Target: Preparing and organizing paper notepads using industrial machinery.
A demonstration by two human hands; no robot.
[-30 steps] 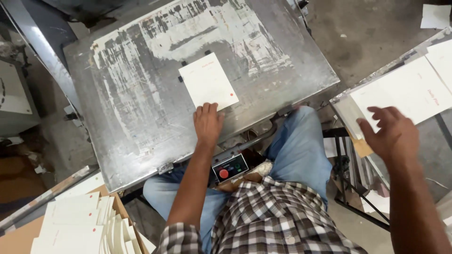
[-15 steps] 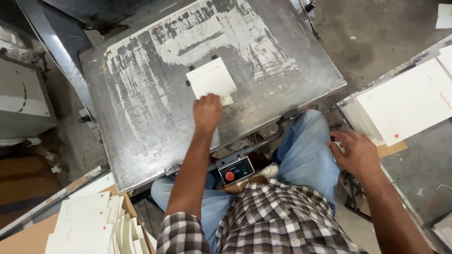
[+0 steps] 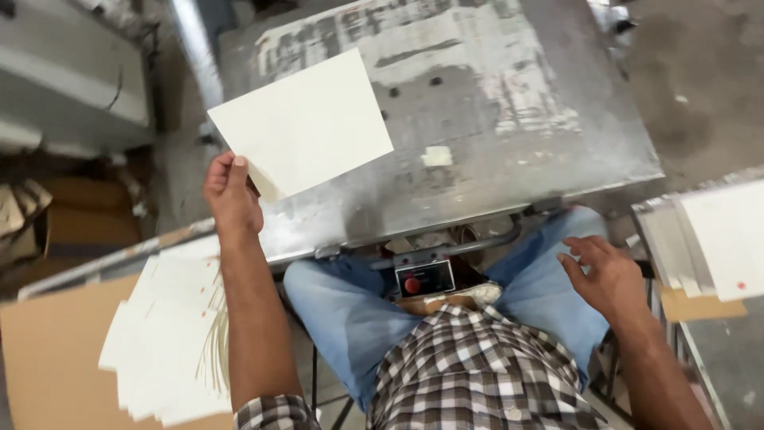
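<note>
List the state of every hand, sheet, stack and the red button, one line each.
left hand: shut on cream sheet, raised
cream sheet: lifted, tilted above the metal table
right hand: open, empty, over the thigh
left stack: fanned, uneven
right stack: flat, stacked
red button: untouched

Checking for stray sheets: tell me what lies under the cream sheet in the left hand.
Under the cream sheet, lifted by the left hand, only the worn metal table shows; the covered patch stays hidden.

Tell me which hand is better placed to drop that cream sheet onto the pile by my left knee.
Probably the left hand: it already pinches the cream sheet directly above the pile. The right hand is empty, across the lap.
</note>
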